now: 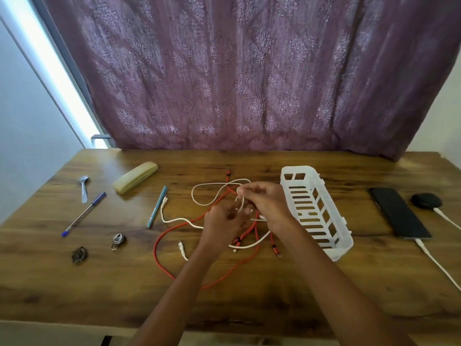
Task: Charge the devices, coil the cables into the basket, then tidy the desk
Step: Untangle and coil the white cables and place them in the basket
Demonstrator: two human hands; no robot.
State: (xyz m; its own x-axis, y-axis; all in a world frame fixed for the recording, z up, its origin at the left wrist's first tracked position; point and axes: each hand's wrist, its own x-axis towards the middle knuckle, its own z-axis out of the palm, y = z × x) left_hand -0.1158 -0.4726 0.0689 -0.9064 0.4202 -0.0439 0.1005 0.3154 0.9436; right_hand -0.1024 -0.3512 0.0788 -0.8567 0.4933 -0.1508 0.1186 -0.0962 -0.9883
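A white cable (199, 193) lies looped over a red cable (159, 255) in a tangle at the middle of the wooden desk (274, 290). My right hand (267, 203) pinches a loop of the white cable just above the tangle. Close below it, my left hand (224, 224) curls its fingers round the same white cable. An empty white slotted basket (314, 208) stands just right of my hands. Farther right lie a black phone (399, 212) and a black earbud case (426, 200), each with a white charging cable (439, 268) plugged in.
On the left of the desk lie a beige case (136, 177), a spoon (84, 187), a blue pen (83, 214), a teal pen (157, 206), a small padlock (118, 240) and a dark small object (79, 254). A purple curtain (249, 71) hangs behind the desk.
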